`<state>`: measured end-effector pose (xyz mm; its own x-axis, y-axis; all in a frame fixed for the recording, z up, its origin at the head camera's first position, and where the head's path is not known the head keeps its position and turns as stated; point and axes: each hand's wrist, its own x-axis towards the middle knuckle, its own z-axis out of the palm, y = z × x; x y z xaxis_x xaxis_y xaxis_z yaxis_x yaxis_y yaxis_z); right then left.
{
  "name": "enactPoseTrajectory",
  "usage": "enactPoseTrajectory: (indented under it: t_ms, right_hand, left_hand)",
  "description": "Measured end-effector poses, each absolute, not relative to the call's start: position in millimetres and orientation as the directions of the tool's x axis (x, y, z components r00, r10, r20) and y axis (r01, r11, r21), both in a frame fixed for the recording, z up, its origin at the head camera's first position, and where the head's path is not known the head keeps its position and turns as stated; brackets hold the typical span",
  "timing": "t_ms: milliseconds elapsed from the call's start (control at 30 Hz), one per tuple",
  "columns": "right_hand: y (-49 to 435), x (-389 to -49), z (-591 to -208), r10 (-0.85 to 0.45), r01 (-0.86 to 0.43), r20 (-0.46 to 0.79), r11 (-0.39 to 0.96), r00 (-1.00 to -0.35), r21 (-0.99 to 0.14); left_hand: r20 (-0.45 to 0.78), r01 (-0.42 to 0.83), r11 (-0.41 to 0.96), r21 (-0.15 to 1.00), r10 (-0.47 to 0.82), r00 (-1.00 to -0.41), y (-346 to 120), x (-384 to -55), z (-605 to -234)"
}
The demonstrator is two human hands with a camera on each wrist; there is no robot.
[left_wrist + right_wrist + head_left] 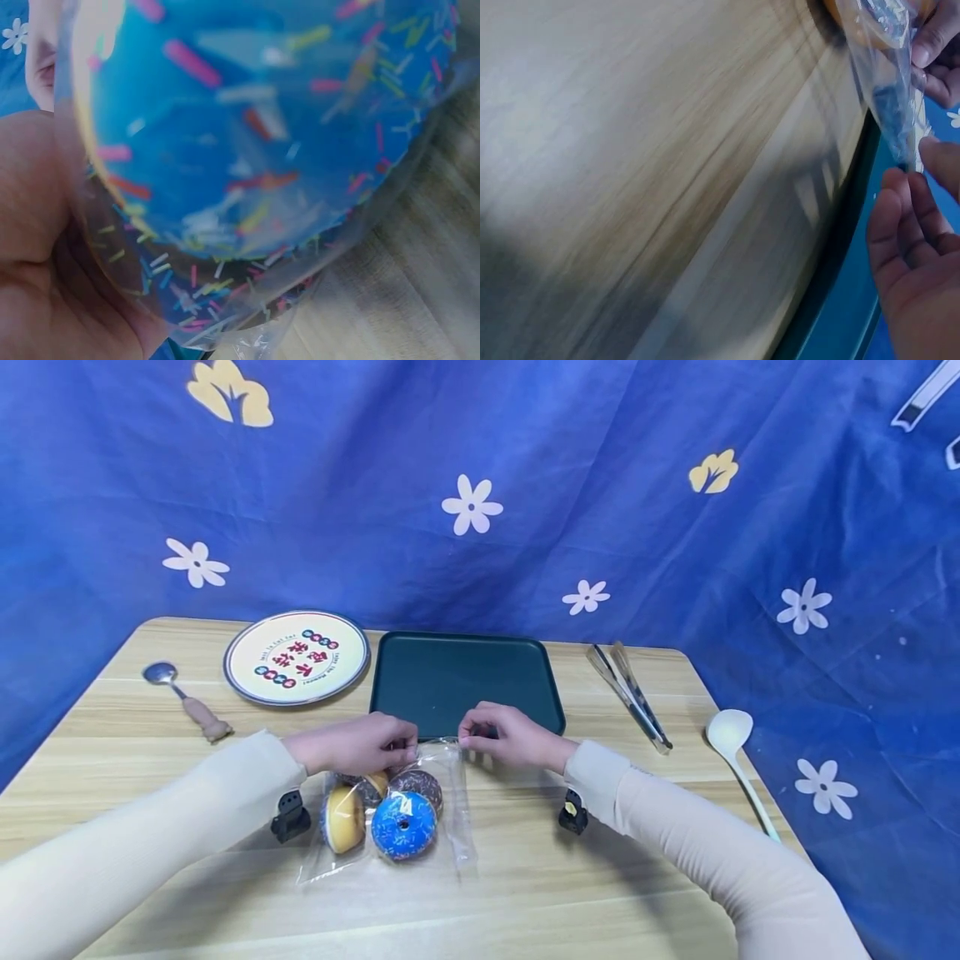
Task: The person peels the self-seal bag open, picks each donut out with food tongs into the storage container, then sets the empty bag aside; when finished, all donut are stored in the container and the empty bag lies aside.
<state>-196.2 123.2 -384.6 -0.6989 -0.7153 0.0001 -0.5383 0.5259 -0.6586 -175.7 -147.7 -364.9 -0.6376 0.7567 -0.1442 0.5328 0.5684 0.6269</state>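
Observation:
A clear plastic bag (456,827) holds several doughnuts. In front inside it is a blue-iced doughnut (405,823) with sprinkles, and to its left a doughnut with a pale yellow side (345,820). Dark brown doughnuts (424,787) lie behind. At the bag's top edge, my left hand (367,745) grips the plastic. My right hand (517,737) pinches the top right corner of the bag between thumb and fingertips, as the right wrist view shows too. The blue doughnut (262,135) fills most of the left wrist view; the left fingertips are hidden there.
Behind the hands lies a dark green tray (465,681). To its left are a round plate (296,658) with printed lettering and a metal spoon (197,706) with a brown handle. Metal tongs (630,697) and a white ladle (731,735) lie to the right.

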Motion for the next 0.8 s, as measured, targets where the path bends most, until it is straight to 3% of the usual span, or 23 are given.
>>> enactPoseTrajectory:
  t_ms: [500,667,800]
  right_hand:
    - [135,-205,-389,-0.722,-0.441,-0.063,0.487,-0.689,-0.754]
    - [132,-201,-386,-0.673,-0.401,-0.044,0.491,-0.739,-0.773]
    - [127,-192,-382,-0.589,-0.303,-0.098,0.544,-0.802,-0.782]
  left_hand:
    - [-0.128,0.545,0.562,0.621,0.76,-0.637,-148,-174,-368]
    - [-0.129,0.542,0.567,0.62,0.755,-0.643,-148,-175,-368]
    - [-0.129,0.54,0.571,0.618,0.752,-0.646,-148,-175,-369]
